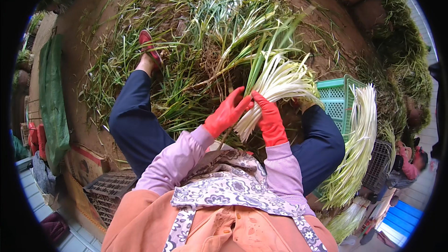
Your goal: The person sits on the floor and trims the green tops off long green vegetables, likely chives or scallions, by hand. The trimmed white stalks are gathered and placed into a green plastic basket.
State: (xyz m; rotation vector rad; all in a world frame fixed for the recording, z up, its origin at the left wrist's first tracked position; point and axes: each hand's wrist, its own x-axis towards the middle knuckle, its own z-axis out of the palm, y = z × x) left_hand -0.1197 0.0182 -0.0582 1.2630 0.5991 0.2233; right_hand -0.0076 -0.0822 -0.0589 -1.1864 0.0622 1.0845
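Observation:
Both my hands wear red rubber gloves and meet above the ground between my knees. My right hand [270, 117] grips a thick bunch of pale, chive-like stalks [276, 80], whose white ends fan out below my fingers. Beside it, my left hand [227, 112] has its thumb and fingers around a green-leaved stalk [254, 68] lying against the bunch. The left fingertips almost touch the right ones. Beneath and beyond my hands spreads a loose heap of green leafy stalks [175, 77], with tangled brown roots [211, 56] in the middle.
At my right knee stands a green plastic crate [330, 99] with a long bundle of pale stalks [353, 147] across it. Another bundle [350, 217] lies behind. A dark crate [108, 189] is at my left. Another person [409, 162] sits at far right.

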